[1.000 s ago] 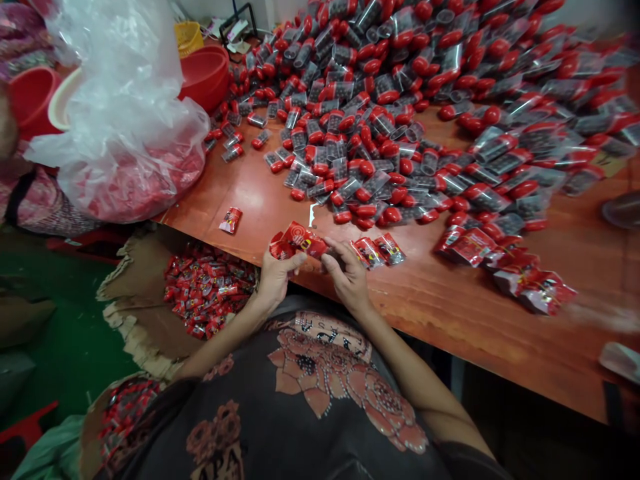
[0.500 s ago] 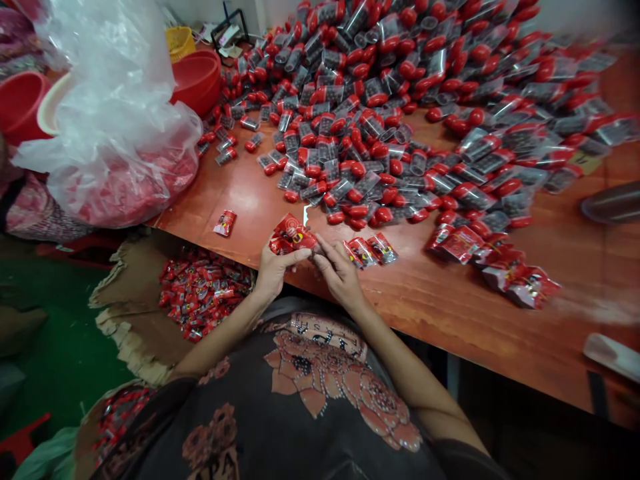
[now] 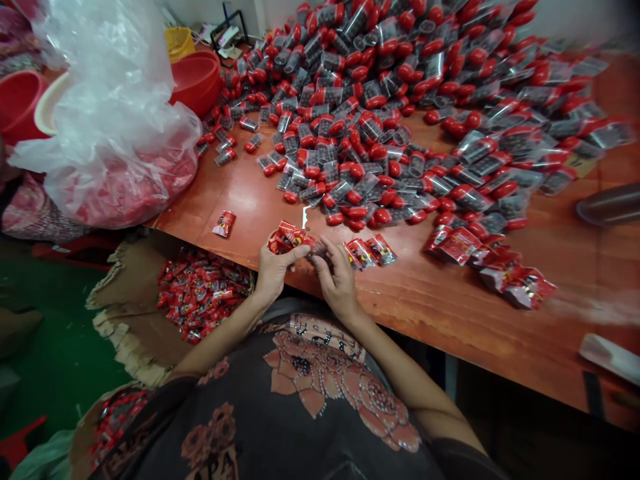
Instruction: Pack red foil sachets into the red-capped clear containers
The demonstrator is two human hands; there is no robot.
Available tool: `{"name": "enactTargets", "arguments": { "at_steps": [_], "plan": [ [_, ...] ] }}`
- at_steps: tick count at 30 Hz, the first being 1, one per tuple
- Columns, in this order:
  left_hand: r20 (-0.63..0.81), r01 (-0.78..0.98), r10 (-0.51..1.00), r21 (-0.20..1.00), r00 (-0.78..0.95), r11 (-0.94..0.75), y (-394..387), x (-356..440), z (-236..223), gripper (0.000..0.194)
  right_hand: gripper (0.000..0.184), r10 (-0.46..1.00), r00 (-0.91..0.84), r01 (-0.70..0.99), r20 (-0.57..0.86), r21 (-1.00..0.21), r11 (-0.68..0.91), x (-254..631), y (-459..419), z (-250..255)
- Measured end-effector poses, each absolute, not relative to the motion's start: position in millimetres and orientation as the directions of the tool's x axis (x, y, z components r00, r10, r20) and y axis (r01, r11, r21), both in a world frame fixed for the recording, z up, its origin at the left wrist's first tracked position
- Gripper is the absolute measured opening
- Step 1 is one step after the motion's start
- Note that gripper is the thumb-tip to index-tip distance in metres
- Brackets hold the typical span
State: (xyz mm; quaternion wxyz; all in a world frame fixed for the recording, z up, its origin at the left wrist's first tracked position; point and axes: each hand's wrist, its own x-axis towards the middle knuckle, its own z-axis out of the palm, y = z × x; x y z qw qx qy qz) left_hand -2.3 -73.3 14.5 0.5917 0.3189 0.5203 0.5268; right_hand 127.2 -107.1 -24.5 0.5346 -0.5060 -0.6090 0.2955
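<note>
My left hand (image 3: 273,273) is closed around some shiny red printed packets (image 3: 290,235) above the table's front edge, with the thumb laid across them. My right hand (image 3: 339,279) pinches at the right end of the front packet, thumb and fingertips close together. A small greyish, see-through bit shows at those fingertips; I cannot make out what it is. Just right of my right hand lie a few filled red packets (image 3: 364,252) in an overlapping row. One more red packet (image 3: 224,224) lies alone on the table to the left.
A large heap of clear tubes with red caps (image 3: 325,147) covers the back of the table (image 3: 425,300). More packets (image 3: 460,245) lie at right. A clear bag of red wrappers (image 3: 125,180) stands left. Below, a cardboard box (image 3: 120,320) holds many red packets.
The packets in my left hand have tipped lower and flatter. My right hand's fingers have shifted slightly at the packet's end. The things on the table lie as before.
</note>
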Motion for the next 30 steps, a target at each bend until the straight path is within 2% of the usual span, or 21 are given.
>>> {"name": "enactTargets", "arguments": {
  "at_steps": [4,12,18,21,23,26,30],
  "plan": [
    [-0.302,-0.33,0.944,0.912,-0.135,0.244,-83,9,11,0.03,0.046,0.959,0.133,0.204,0.251,-0.954,0.221,120,-112,-27],
    [-0.274,-0.404,0.949,0.894,-0.155,0.192,-88,10,8,0.033,0.043,0.943,0.176,0.213,0.281,-0.947,0.242,127,-111,-28],
    [-0.281,-0.336,0.946,0.917,-0.163,0.214,-80,3,12,0.031,0.043,0.954,0.132,0.172,0.27,-0.954,0.246,127,-111,-37],
    [-0.28,-0.268,0.955,0.932,-0.1,0.246,-76,-4,17,0.03,0.049,0.966,0.081,0.134,0.244,-0.963,0.232,131,-109,-36],
    [-0.29,-0.218,0.956,0.937,-0.042,0.274,-72,-10,21,0.041,0.052,0.965,0.034,0.156,0.26,-0.955,0.252,134,-107,-32],
    [-0.28,-0.192,0.96,0.943,-0.011,0.273,-65,-14,26,0.06,0.047,0.955,-0.002,0.171,0.298,-0.94,0.294,135,-105,-27],
    [-0.259,-0.246,0.965,0.939,-0.044,0.241,-64,-8,26,0.05,0.035,0.965,0.081,0.006,0.249,-0.968,0.25,125,-108,-31]
  ]
}}
